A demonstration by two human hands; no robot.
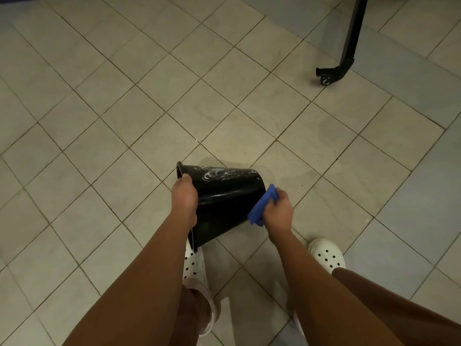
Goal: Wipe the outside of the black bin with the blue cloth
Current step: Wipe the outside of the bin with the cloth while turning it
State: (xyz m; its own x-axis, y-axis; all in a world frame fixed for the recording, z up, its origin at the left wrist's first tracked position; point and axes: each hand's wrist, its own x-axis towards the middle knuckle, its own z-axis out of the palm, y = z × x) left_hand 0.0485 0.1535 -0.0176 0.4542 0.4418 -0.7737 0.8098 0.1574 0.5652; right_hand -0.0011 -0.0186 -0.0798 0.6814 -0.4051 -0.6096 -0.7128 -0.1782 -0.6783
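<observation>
- Bin [224, 206] lies tipped on its side, held up in front of the person, its open mouth facing left and its narrower base facing right.
- Left hand [184, 199] is clamped on the rim at the mouth, fingers curled over the edge (their tips go inside the bin and are hidden).
- Right hand [278, 211] is closed around the cloth [262, 207], which is bunched and pressed flat against the base of the bin.
- Cloth is blue and covers the lower right edge of the base; part of it sticks up above the thumb.
- Whitish smears [219, 174] show on the upper side wall of the bin, near the far edge, well apart from the cloth.
- Glossy black wall between the two hands shows a long highlight.
- Floor [124, 108] is pale square tile laid on the diagonal, with dark grout lines; whether the bin touches it cannot be told.
- White clogs [326, 253] with holes are on the feet, one partly under the bin's mouth end, the other to the right of the right forearm.
- Black metal leg [351, 38] with a castor at its foot stands at the upper right, well apart from the bin.
</observation>
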